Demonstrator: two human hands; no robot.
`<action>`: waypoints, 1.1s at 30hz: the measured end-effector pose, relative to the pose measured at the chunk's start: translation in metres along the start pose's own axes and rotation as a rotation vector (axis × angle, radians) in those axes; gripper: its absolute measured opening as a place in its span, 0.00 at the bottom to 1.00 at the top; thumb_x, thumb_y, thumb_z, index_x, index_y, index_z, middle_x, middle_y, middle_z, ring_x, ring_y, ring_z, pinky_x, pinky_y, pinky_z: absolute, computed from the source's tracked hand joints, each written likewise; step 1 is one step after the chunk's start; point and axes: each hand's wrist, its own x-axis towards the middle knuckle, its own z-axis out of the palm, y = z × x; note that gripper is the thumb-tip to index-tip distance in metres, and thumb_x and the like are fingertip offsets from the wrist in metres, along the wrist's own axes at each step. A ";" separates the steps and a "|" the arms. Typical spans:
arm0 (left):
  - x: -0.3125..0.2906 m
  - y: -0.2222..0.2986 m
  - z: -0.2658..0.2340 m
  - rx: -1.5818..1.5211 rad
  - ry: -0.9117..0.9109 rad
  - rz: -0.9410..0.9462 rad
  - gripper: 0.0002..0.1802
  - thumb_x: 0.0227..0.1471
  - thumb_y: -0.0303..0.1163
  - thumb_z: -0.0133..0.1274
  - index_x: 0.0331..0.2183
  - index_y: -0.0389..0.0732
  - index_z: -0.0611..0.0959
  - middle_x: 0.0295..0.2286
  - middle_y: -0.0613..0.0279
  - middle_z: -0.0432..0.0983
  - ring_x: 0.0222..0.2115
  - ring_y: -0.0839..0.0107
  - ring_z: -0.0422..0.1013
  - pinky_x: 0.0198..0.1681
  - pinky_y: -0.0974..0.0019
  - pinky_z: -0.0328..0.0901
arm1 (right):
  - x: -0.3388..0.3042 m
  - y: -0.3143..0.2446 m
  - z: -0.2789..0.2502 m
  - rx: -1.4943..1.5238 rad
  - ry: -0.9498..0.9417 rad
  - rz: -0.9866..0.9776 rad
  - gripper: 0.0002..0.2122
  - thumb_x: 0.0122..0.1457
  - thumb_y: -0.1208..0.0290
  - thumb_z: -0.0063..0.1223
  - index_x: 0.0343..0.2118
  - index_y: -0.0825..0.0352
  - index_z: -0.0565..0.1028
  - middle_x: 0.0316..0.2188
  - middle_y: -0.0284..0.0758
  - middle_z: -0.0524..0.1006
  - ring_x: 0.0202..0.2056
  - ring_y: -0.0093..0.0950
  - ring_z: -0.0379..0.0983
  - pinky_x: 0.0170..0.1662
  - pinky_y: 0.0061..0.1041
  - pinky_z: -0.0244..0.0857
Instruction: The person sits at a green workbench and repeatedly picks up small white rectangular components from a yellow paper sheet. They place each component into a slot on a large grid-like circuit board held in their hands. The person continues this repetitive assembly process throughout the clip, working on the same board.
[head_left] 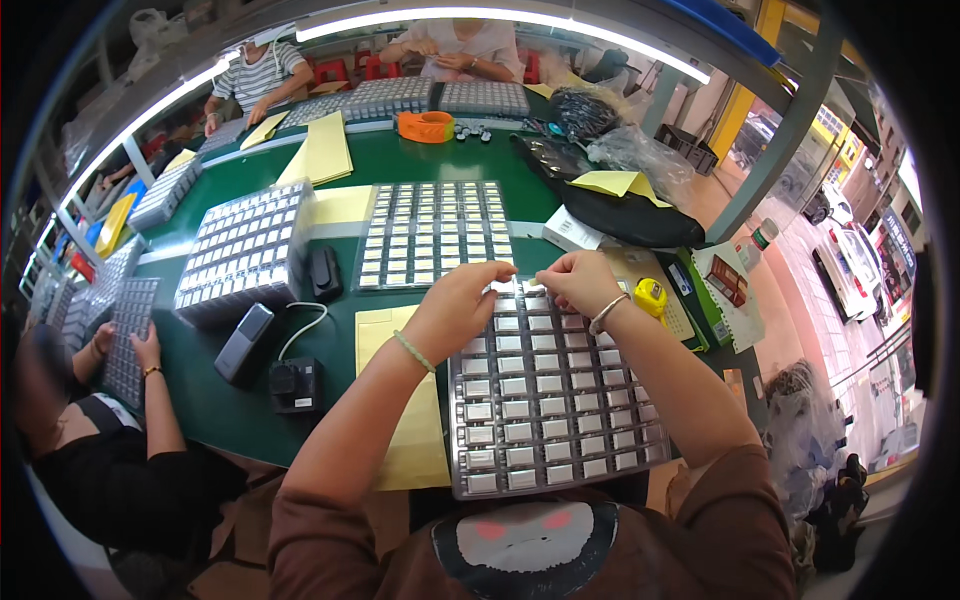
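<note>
A clear plastic tray lies in front of me, its pockets filled with rows of small silver-white rectangular cells that look like pouch batteries. Both hands meet over its far edge. My left hand, with a beaded bracelet at the wrist, is closed in a pinch above the far-left corner. Just to its right, my right hand pinches too, fingertips over the far row. Whatever sits between the fingers is too small to make out. Beyond the hands lies a second tray of cells, with yellowish faces showing.
Left stand a tall stack of filled trays, a grey power bank and a black cube-shaped device. Yellow paper lies beneath my left forearm. An orange tape dispenser, yellow tape measure and black bag lie beyond. Co-workers sit around.
</note>
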 end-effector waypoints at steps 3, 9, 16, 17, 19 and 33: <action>0.008 0.003 0.010 0.000 -0.027 -0.001 0.24 0.53 0.21 0.49 0.54 0.39 0.73 0.42 0.52 0.79 0.46 0.54 0.74 0.50 0.58 0.67 | 0.000 0.001 0.001 0.010 -0.011 0.005 0.10 0.53 0.67 0.63 0.25 0.70 0.79 0.18 0.31 0.77 0.17 0.17 0.72 0.20 0.17 0.66; 0.011 -0.007 0.025 0.136 -0.011 0.054 0.27 0.52 0.22 0.50 0.55 0.41 0.70 0.42 0.54 0.80 0.44 0.52 0.73 0.50 0.54 0.65 | 0.006 0.014 0.006 -0.019 0.088 -0.011 0.11 0.47 0.64 0.63 0.22 0.69 0.81 0.17 0.35 0.79 0.18 0.23 0.74 0.24 0.23 0.68; 0.008 -0.009 0.028 0.138 0.018 0.055 0.27 0.51 0.22 0.51 0.55 0.39 0.70 0.41 0.57 0.80 0.45 0.53 0.72 0.52 0.55 0.63 | 0.008 0.016 0.009 -0.161 0.119 -0.040 0.12 0.44 0.62 0.63 0.22 0.67 0.82 0.20 0.39 0.81 0.24 0.30 0.78 0.33 0.28 0.72; 0.008 -0.009 0.028 0.141 0.020 0.057 0.27 0.51 0.21 0.51 0.55 0.39 0.70 0.41 0.57 0.80 0.45 0.53 0.72 0.52 0.55 0.63 | 0.009 0.015 0.009 -0.169 0.124 -0.044 0.12 0.44 0.62 0.63 0.22 0.67 0.82 0.20 0.39 0.81 0.24 0.30 0.78 0.33 0.28 0.72; 0.008 -0.007 0.027 0.139 0.023 0.061 0.27 0.51 0.21 0.51 0.55 0.39 0.71 0.42 0.57 0.80 0.45 0.53 0.72 0.52 0.55 0.63 | 0.009 0.016 0.009 -0.178 0.122 -0.046 0.11 0.44 0.62 0.63 0.22 0.67 0.82 0.20 0.39 0.81 0.24 0.30 0.78 0.33 0.28 0.72; 0.007 -0.001 0.034 0.322 0.035 0.173 0.19 0.49 0.18 0.48 0.45 0.39 0.77 0.41 0.54 0.78 0.47 0.55 0.70 0.53 0.55 0.61 | -0.002 0.003 0.007 -0.298 0.085 -0.116 0.13 0.48 0.59 0.66 0.22 0.66 0.81 0.23 0.39 0.81 0.27 0.33 0.79 0.35 0.31 0.71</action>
